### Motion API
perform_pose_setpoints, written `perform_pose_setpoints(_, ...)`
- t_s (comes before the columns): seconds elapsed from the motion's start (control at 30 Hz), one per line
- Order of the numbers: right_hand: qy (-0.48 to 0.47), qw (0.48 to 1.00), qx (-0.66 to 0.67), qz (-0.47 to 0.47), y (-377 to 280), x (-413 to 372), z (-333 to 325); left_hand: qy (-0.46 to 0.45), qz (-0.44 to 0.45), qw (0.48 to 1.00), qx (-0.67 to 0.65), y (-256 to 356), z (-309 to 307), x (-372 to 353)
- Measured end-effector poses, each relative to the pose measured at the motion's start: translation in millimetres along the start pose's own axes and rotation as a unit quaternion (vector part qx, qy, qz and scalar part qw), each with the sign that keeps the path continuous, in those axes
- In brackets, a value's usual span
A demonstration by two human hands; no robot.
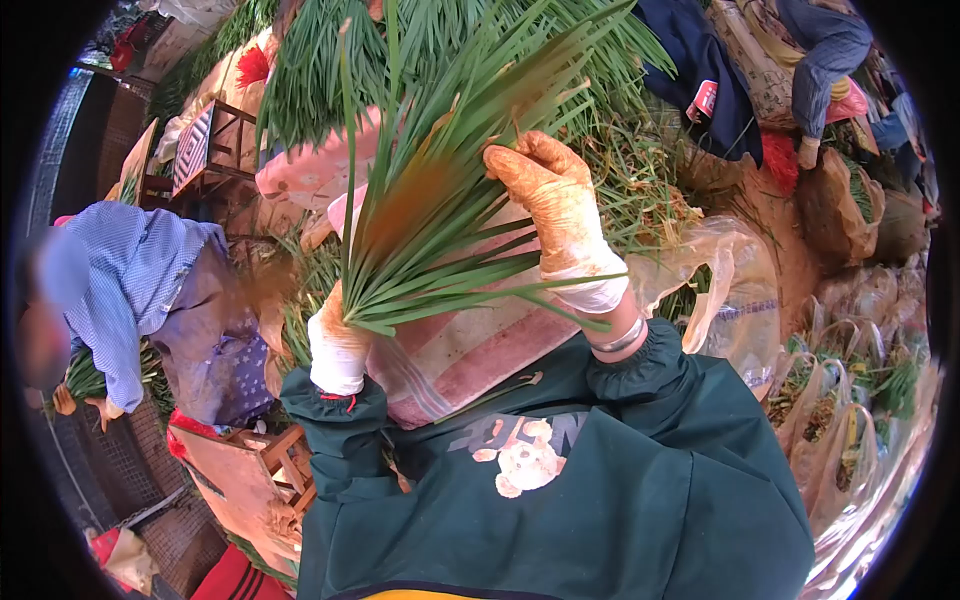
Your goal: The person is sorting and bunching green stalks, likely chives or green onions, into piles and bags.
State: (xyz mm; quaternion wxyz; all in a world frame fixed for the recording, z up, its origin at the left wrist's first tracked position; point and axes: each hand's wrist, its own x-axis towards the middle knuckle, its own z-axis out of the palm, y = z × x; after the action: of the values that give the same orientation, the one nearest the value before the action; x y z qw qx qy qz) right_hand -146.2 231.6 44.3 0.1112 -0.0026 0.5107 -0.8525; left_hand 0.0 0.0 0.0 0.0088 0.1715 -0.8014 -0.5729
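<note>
My left hand (338,345), in a soiled white glove, is closed around the base of a bunch of garlic chives (430,230). The long flat green leaves fan upward and to the right, with a few browned or blurred patches among them. My right hand (560,205), gloved and stained brown, pinches at the right side of the bunch. Its fingertips press together by a leaf there, partly hidden. Under the bunch, a pink and white striped towel (470,350) lies across my lap over a dark green apron (580,480).
A heap of garlic chives (330,75) lies ahead, with loose trimmings (640,190) on its right. Plastic bags (830,420) stand at the right. A person in a checked blue sleeve (130,270) works at the left, near a wooden stool (240,480). Another person's sleeve (830,60) shows far right.
</note>
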Motion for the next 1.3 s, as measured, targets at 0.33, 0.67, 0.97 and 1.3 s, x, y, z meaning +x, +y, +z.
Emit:
perform_pose_setpoints(0.33,0.119,0.965,0.232,0.003,5.0,11.8,10.0,0.036,0.069,0.997,0.005,8.8,7.3,-1.3)
perform_pose_setpoints(0.67,0.077,0.977,0.168,-0.103,-59.3,20.3,-77.7,0.025,0.048,0.998,-0.022,3.0,3.1,-1.1)
perform_pose_setpoints(0.97,0.0,0.976,0.216,-0.038,-68.0,35.0,-94.8,-0.081,-0.211,0.972,-0.073,-3.9,-51.5,-55.6)
perform_pose_setpoints(1.3,-0.419,0.885,0.193,0.055,-158.1,41.2,-9.4,-0.135,-0.182,0.813,-0.536,-16.2,-31.4,-88.3)
